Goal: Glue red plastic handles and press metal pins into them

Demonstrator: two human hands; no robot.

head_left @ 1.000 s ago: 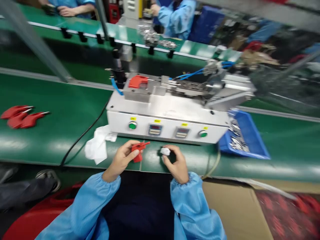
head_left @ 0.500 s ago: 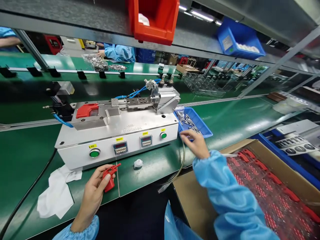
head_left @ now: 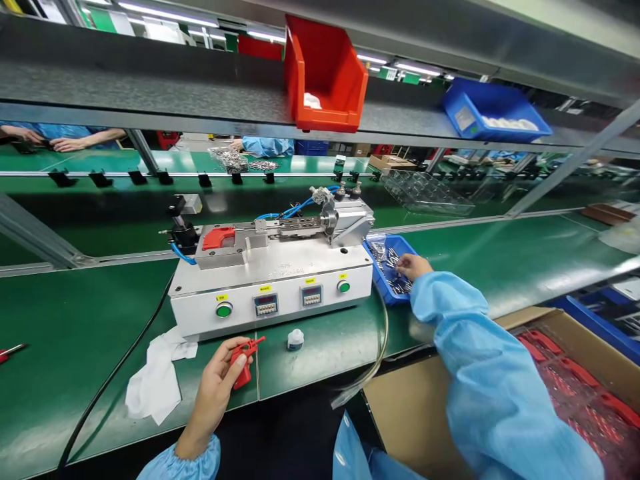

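Observation:
My left hand [head_left: 216, 381] grips a small red plastic part [head_left: 243, 361] just above the green bench edge, in front of the machine. My right hand [head_left: 411, 266] reaches into the blue tray [head_left: 381, 277] of small metal pins [head_left: 393, 263] to the right of the machine; its fingers are curled down among the pins, and what they hold is hidden. The grey bench machine [head_left: 273, 270] carries another red part [head_left: 218, 237] in its fixture on top. A small white cap [head_left: 295, 339] stands on the bench between my hands.
A crumpled white cloth [head_left: 155, 380] lies left of my left hand, beside a black cable [head_left: 120, 370]. An open cardboard box [head_left: 565, 373] of red parts sits at lower right. A red bin [head_left: 325, 80] and blue bin [head_left: 493, 113] rest on the shelf overhead. Other workers' arms [head_left: 65, 139] show at the far bench.
My right hand left the white cap on the bench, swung right and went down into the blue tray. My left hand kept hold of the red part. The camera view lifted and turned right.

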